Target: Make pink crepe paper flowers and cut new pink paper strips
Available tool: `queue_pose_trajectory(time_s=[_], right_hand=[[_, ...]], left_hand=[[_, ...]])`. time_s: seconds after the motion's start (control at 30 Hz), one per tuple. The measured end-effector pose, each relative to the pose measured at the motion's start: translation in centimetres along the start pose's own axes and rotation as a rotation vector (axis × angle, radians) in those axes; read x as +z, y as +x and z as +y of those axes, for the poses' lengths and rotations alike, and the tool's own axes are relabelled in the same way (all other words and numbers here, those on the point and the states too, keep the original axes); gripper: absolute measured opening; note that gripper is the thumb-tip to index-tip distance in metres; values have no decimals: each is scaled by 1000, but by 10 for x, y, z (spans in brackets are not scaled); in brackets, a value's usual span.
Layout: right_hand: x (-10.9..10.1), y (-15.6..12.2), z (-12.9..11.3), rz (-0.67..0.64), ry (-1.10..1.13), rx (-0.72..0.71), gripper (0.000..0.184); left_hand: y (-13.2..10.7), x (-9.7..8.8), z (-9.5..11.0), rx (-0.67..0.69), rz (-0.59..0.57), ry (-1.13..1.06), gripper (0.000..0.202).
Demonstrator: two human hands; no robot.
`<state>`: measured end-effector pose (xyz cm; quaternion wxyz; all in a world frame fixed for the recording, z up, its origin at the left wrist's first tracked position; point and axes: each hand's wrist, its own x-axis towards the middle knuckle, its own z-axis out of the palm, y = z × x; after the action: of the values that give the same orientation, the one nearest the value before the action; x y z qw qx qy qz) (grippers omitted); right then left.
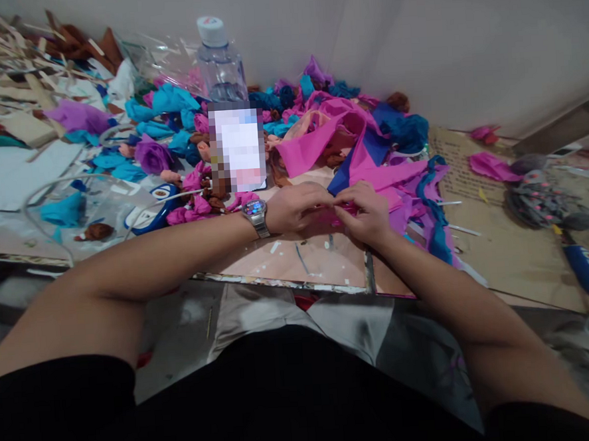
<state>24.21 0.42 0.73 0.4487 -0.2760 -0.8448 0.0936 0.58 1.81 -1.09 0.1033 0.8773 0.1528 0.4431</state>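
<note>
My left hand [298,208], with a metal-banded watch [256,217] on its wrist, meets my right hand [368,212] above the table's front part. Fingers of both are pinched together on a small piece of pink crepe paper [335,219], most of it covered by the fingers. Long pink crepe paper strips [304,146] lie just beyond the hands. Purple and blue strips [430,202] spread out past my right hand. A phone [240,144] with a lit, blurred screen stands behind my left hand.
Crumpled paper flowers [153,154] in several colours cover the back of the table. A capped plastic bottle [222,65] stands among them. Blue-and-white devices [154,206] with cables lie left and right. Cardboard [505,234] covers the right side; wood sticks [26,70] pile at far left.
</note>
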Motion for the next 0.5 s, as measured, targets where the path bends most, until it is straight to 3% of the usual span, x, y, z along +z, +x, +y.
queue_pose_trajectory(time_s=[0.07,0.23,0.5], right_hand=[[0,0,0,-8,-6,20,8],[-1,1,-2,1,-10,26,11],[-1,1,-2,-28,-15,55,17]], left_hand=[[0,1,0,16,15,14,21],[-1,1,2,-110,42,35,20],[0,-1,4,-129,19,23,24]])
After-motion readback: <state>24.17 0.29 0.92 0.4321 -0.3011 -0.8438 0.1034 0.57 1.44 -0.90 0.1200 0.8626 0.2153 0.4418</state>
